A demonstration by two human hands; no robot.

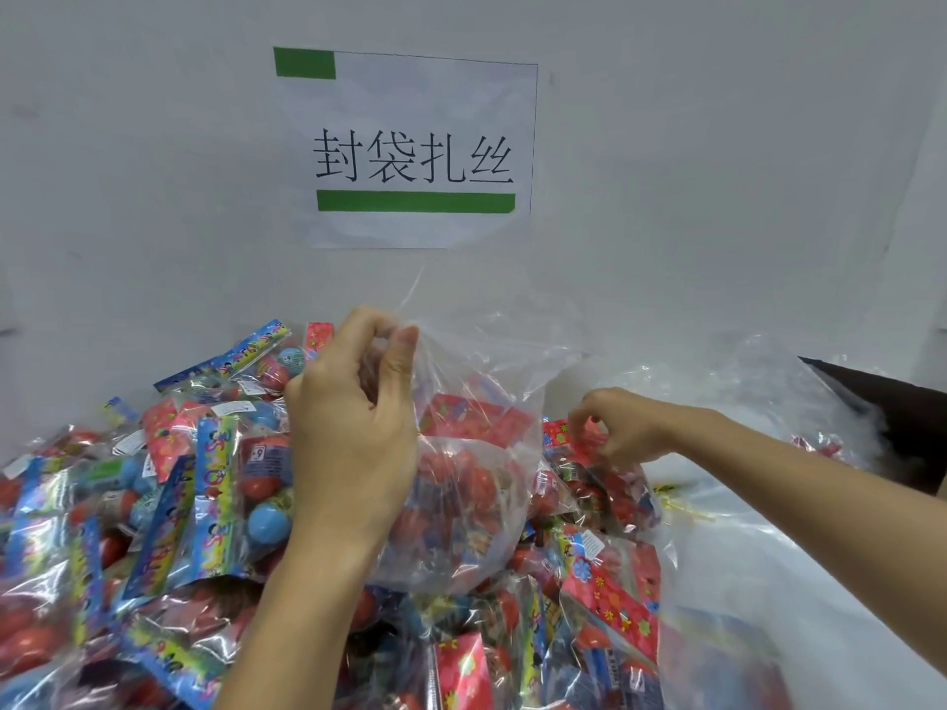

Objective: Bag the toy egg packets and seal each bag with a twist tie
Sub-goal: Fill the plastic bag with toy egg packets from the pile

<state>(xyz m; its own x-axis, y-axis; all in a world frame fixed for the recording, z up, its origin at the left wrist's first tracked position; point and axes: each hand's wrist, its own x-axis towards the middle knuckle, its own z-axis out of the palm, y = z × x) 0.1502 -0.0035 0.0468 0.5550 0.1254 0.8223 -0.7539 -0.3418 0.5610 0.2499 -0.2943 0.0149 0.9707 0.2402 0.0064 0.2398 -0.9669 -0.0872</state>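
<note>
Clear plastic bag [476,402] rim pinched by left hand [353,417], right hand [625,427] gripping red packet [579,438].

A packing station in a small factory or warehouse, by the look of it; a printed paper sign [410,151] with green bars and large Chinese characters is stuck to the plain white wall [717,171] above the bench, marking the workstation; a heap of identical toy egg packets [153,504] in red and blue covers the white table [758,566]; clear plastic bags [768,392] lie piled at the right beside a dark cardboard box [902,402]; yellow twist ties [684,507] lie on the table.
</note>
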